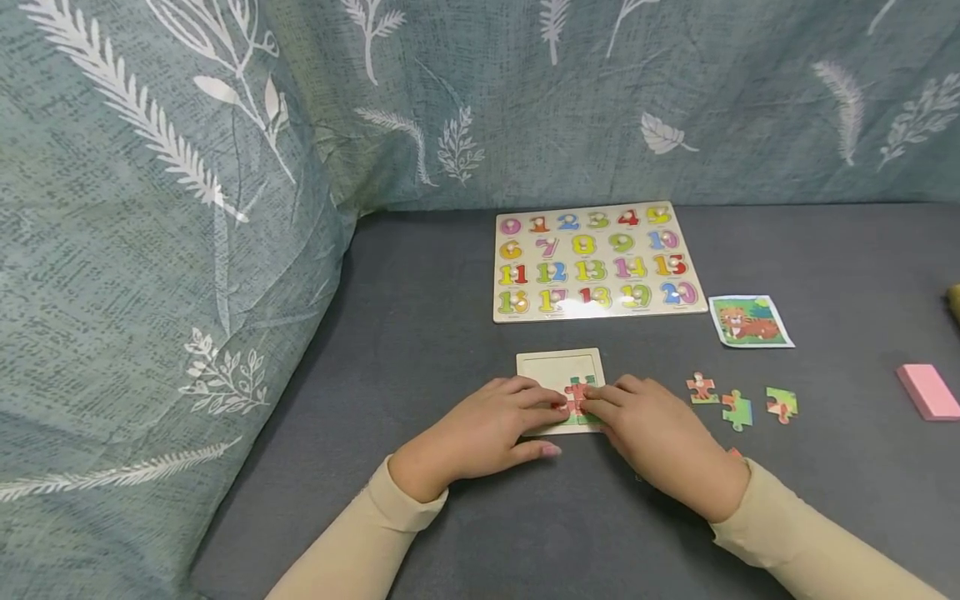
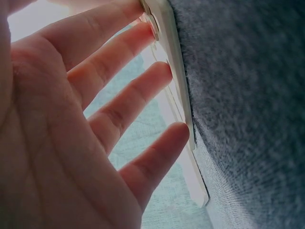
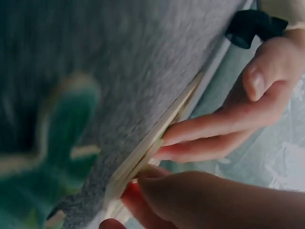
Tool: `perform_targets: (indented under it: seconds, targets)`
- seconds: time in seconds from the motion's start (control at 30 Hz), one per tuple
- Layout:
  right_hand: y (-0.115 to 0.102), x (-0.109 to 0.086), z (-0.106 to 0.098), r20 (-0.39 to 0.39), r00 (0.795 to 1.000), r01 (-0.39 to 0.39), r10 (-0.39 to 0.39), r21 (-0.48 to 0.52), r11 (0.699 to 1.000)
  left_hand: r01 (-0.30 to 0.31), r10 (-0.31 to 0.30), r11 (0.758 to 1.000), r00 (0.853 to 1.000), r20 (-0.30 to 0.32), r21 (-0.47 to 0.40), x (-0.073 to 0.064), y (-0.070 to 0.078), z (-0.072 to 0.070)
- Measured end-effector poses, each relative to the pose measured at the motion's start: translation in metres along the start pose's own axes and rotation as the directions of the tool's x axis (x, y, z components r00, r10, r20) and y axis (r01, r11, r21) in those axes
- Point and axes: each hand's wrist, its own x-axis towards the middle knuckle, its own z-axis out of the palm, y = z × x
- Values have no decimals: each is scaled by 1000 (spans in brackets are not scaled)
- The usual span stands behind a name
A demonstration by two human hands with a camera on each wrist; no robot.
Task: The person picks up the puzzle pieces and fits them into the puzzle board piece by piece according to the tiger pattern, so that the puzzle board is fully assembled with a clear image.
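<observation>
A small wooden puzzle tray (image 1: 558, 367) lies on the dark table, with joined red and green jigsaw pieces (image 1: 576, 393) in its lower right part. My left hand (image 1: 502, 421) reaches in from the left, its fingers spread and fairly straight, fingertips resting on the pieces and tray. In the left wrist view, several left fingertips (image 2: 178, 131) touch the tray's side. Opposite it, my right hand (image 1: 660, 437) has its fingertips at the red piece; the right wrist view shows thumb and finger close together on a bit of red (image 3: 131, 190) at the tray. The palm hides part of this.
Loose jigsaw pieces (image 1: 737, 410) lie right of the right hand, one partly hidden by the wrist. Behind the tray is a wooden number board (image 1: 600, 260). A picture card (image 1: 750, 322) and a pink block (image 1: 930, 392) lie to the right. Patterned cloth (image 1: 525, 108) hangs behind.
</observation>
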Motion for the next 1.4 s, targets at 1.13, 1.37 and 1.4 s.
perform_targets:
  seconds: [1.13,1.37,1.4]
  targets:
    - [-7,-14,-8,71,997,-23,29,-76,997,-11,11,999,1000,-7,39,0,-1,0]
    - [18,-32,-23,241,957,-196,160,132,972,-20,22,999,999,-29,47,-2,0,-1]
    - [21,-34,-22,283,945,-219,164,173,960,-20,21,999,999,-31,47,-2,0,-1]
